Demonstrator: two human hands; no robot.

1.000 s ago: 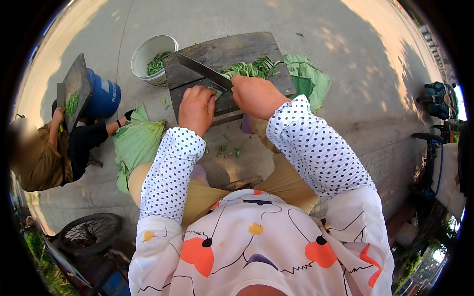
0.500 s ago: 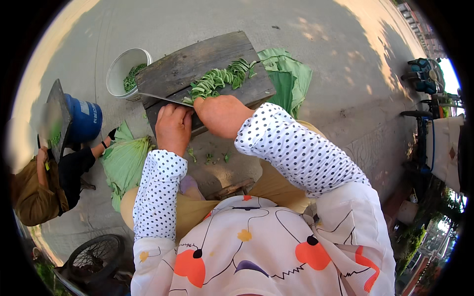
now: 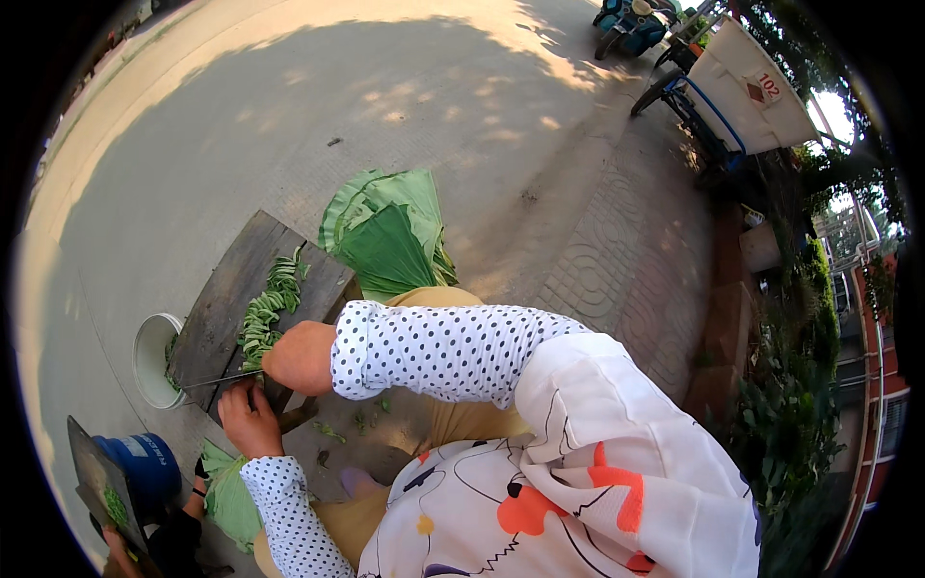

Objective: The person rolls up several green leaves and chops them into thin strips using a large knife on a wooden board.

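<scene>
Greens (image 3: pixel 259 326), sliced, lie just beside right hand (image 3: pixel 300 358), clenched on knife (image 3: pixel 214 380); left hand (image 3: pixel 250 420) nearby, grip unclear.

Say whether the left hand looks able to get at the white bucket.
Probably yes: the white bucket stands just past the board, though the knife blade beside the left hand needs skirting.

Shirt (image 3: pixel 588 453): Loose white cloth is worn, and thin black lines are drawn on it, some curvy, some zigzag.
Shirt pictures: Big orange-red shapes (image 3: pixel 528 511) are printed on the cloth, with a small yellow blob (image 3: pixel 425 524) and dark purple bits (image 3: pixel 445 571).
Dotted sleeves (image 3: pixel 443 352): White cloth is worn, sprinkled all over with small, round, dark dots.
Trousers (image 3: pixel 472 420): Plain tan cloth is worn.
Foot (image 3: pixel 360 482): Something light purple is worn.
Left hand (image 3: pixel 251 420), right hand (image 3: pixel 301 358): Seen bare.
</scene>
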